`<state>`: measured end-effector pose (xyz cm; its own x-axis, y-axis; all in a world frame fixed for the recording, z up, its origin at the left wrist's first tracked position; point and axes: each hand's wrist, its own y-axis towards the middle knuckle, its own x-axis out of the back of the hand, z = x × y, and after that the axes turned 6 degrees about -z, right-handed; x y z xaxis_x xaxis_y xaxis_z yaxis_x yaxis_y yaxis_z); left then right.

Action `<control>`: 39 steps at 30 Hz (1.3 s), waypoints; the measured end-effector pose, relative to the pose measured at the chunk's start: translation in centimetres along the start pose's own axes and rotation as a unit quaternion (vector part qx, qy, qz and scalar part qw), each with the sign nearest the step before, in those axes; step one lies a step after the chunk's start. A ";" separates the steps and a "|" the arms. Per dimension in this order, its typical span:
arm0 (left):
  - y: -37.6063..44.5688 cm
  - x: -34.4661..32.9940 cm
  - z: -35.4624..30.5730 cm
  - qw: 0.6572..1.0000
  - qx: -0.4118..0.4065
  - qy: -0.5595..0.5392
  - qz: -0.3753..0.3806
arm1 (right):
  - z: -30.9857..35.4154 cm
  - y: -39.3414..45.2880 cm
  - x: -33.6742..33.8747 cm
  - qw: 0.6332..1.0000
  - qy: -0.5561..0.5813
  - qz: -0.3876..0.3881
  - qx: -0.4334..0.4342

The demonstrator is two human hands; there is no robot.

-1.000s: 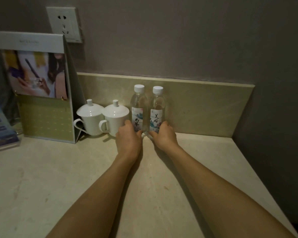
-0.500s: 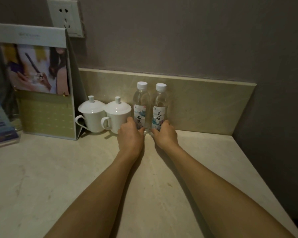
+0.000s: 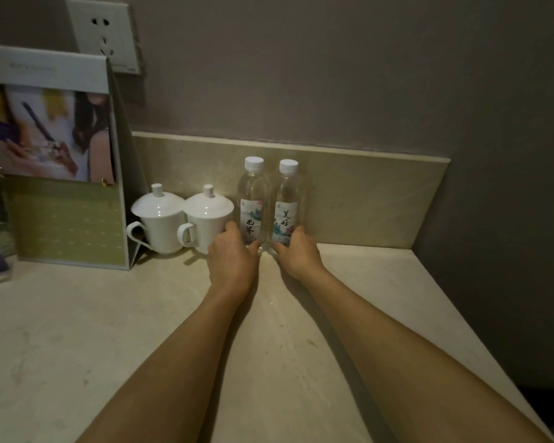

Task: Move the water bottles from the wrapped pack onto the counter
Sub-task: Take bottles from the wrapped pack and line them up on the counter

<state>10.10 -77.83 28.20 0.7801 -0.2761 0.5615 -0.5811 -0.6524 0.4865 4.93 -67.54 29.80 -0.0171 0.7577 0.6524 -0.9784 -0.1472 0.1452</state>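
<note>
Two clear water bottles with white caps and printed labels stand upright side by side on the beige stone counter point(image 3: 349, 314), close to the backsplash. My left hand point(image 3: 232, 260) grips the base of the left bottle point(image 3: 252, 199). Around the base of the right bottle point(image 3: 287, 203) curl the fingers of my right hand point(image 3: 298, 254). The bottles touch or nearly touch each other. No wrapped pack is in view.
Two white lidded cups point(image 3: 186, 219) stand just left of the bottles. A standing brochure holder point(image 3: 61, 155) is further left, with a wall socket point(image 3: 106, 33) above it. The counter ends at a dark wall on the right.
The view has shifted slightly, so the bottles sit lower in the frame. Both hands stay on the bottle bases and the bottles remain standing in the same place.
</note>
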 end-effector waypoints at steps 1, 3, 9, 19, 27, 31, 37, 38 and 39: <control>0.0 0.2 0.0 1.000 -0.003 -0.002 -0.001 | 0.0 -0.2 0.2 1.000 0.007 0.002 -0.002; -0.3 0.5 -0.2 1.000 -0.011 -0.002 -0.001 | -0.2 -0.7 0.9 1.000 0.005 0.005 -0.001; -2.5 2.0 -4.0 0.997 -0.019 -0.069 -0.009 | -1.3 -2.2 5.9 0.999 0.014 -0.032 0.015; -11.2 0.0 -19.7 0.987 -0.070 -0.148 0.003 | -8.0 -7.3 21.5 0.979 0.079 -0.170 0.075; -24.1 -6.1 -33.9 0.973 -0.103 -0.197 0.066 | -21.0 -12.6 35.6 0.958 0.116 -0.254 0.069; -31.3 -9.9 -40.9 0.962 -0.119 -0.212 0.124 | -28.4 -15.2 42.0 0.951 0.114 -0.285 0.022; -41.0 -16.1 -48.3 0.940 -0.150 -0.212 0.223 | -39.2 -17.2 49.6 0.937 0.088 -0.331 -0.072; -42.2 -17.3 -48.9 0.936 -0.152 -0.211 0.238 | -40.9 -17.3 50.4 0.936 0.085 -0.331 -0.089; -43.3 -18.7 -49.4 0.933 -0.154 -0.208 0.251 | -42.6 -17.3 51.1 0.935 0.085 -0.327 -0.106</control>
<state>9.25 -9.58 29.72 0.3765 -0.7844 0.4929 -0.8866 -0.1509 0.4372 12.18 0.79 28.94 0.5844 0.7346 0.3448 -0.8096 0.4989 0.3093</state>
